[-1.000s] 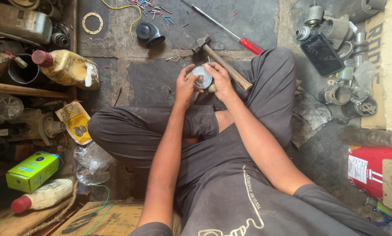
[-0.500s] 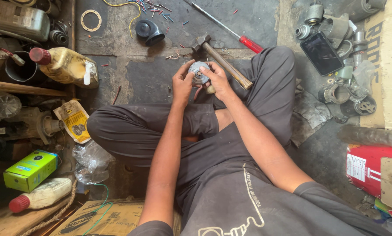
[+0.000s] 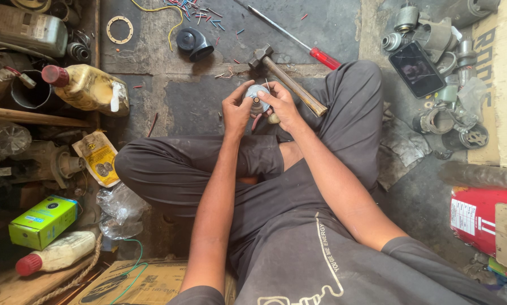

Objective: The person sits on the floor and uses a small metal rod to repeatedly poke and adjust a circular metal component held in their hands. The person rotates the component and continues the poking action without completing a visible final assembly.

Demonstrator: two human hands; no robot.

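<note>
On the far left stand a yellow oil bottle (image 3: 87, 87), a green box (image 3: 43, 221) and a white bottle with a red cap (image 3: 58, 254).

In the middle, the person sits cross-legged on the gray stone floor (image 3: 197, 101). The left hand (image 3: 236, 113) and the right hand (image 3: 282, 107) meet just in front of the knees. Between them is a small round metal part (image 3: 257, 97). Both hands are closed on it, the left from its left side and the right from its right side. Both are on it, so neither is nearer. The part is too small to tell which way it is long.

Just beyond the right hand lies a hammer (image 3: 287, 79), slanted, its head away from the person. A screwdriver with a red handle (image 3: 304, 38) lies farther out.

On the right are a dark phone (image 3: 417, 69) and gray metal parts (image 3: 451, 121). The room is crowded.
</note>
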